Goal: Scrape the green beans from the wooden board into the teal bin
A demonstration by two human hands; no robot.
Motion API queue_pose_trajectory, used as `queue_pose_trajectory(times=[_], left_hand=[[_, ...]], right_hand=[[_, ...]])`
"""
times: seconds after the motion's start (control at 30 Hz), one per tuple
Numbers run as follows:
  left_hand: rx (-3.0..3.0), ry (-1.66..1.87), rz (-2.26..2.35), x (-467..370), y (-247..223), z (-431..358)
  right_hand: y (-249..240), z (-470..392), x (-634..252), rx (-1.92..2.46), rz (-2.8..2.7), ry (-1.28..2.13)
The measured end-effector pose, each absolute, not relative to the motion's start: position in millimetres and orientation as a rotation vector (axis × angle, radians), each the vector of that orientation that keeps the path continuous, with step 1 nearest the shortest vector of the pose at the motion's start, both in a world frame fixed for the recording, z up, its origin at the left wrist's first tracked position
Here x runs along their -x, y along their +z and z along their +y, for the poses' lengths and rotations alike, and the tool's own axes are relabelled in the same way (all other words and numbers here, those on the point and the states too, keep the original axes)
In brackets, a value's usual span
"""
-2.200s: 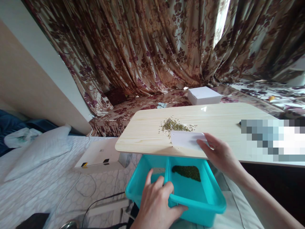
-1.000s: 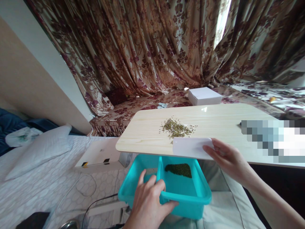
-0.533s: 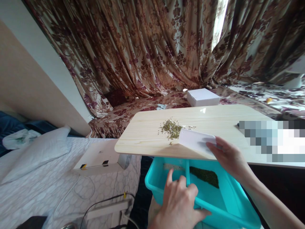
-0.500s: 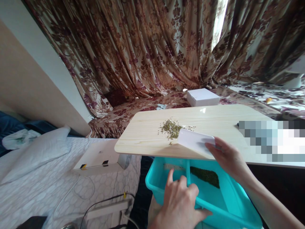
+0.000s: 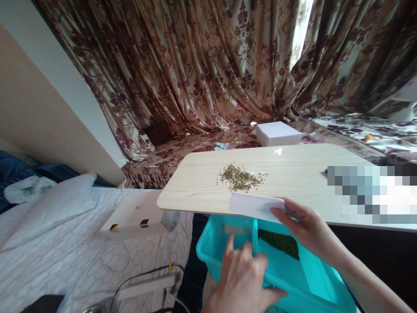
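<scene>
My right hand (image 5: pixel 301 217) is closed on the right end of a white flat scraper (image 5: pixel 256 205), which lies at the front edge of the pale wooden table (image 5: pixel 192 178). Just behind the scraper, green beans (image 5: pixel 240 177) are scattered on the tabletop. Below the edge is a turquoise divided bin (image 5: pixel 208 256); its right compartment contains a heap of dark green beans (image 5: pixel 280 243), and some pale grains lie in the left one. My left hand (image 5: pixel 243 271) is over the bin's near side with fingers spread, holding nothing.
A white box (image 5: pixel 278 132) stands behind the table on a patterned ledge. To the left, a bed (image 5: pixel 74 221) bears a pillow (image 5: pixel 55 204) and a white carton (image 5: pixel 135 211). A cable crosses a white frame at the lower left. Something pixelated covers the table's right side.
My right hand has drawn the scraper left and toward the front edge, off the beans. The left hand has shifted slightly left with the bin.
</scene>
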State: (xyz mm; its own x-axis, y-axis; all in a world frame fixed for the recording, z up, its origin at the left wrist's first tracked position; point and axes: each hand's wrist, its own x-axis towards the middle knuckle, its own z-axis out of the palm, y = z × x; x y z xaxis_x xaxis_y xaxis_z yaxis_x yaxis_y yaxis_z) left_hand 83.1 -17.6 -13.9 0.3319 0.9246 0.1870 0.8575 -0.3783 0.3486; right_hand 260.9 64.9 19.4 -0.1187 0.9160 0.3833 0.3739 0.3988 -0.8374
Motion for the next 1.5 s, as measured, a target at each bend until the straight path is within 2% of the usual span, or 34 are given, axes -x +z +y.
queue_pose_trajectory(times=[0.17, 0.43, 0.63, 0.97, 1.5], left_hand=[[-2.355, 0.559, 1.681, -48.1, -15.3, -24.8], [-2.509, 0.525, 1.735, 10.2, -22.3, -32.7], [-2.428, 0.608, 1.884, 0.5, -21.8, -34.7], [-2.420, 0.596, 1.865, -2.8, -20.5, -34.1], [-2.439, 0.621, 1.841, -4.2, -19.0, -33.8]], right_hand=[[28.2, 77.7, -280.6, 1.178, -1.489, 0.580], [19.7, 96.3, -289.4, 1.220, -1.511, 0.409], [8.3, 108.5, -290.1, 1.208, -1.522, 0.432], [-3.7, 119.3, -287.4, 1.229, -1.545, 0.442], [6.6, 97.4, -290.6, 1.231, -1.599, 0.438]])
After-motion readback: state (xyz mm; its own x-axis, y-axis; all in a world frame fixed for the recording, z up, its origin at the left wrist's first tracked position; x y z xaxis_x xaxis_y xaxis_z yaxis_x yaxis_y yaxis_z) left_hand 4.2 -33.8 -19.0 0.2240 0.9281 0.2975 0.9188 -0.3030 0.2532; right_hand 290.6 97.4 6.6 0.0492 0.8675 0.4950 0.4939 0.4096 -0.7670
